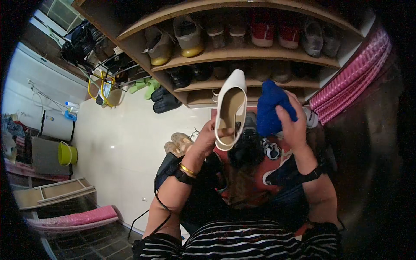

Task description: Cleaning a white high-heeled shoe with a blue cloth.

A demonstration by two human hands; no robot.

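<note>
A white pointed-toe shoe [239, 80] with a tan insole hangs before me, toe pointing away. My left hand [209, 136] grips it near the heel, with a finger reaching inside. In my right hand [294, 120] is a bunched blue cloth [273, 110], held just right of the shoe and apart from it. Below the two hands, dark footwear [248, 143] and a strappy sandal [271, 149] rest on a red mat [256, 169]. Part of the mat is hidden by my arms and legs.
Ahead stands a wooden shoe rack [227, 60] holding several pairs. A pink curtain [351, 74] hangs at its right. Black slippers [165, 100], green slippers [145, 87] and patterned shoes [178, 143] sit on the pale tiled floor [120, 146]. A lime bucket [67, 153] stands far left.
</note>
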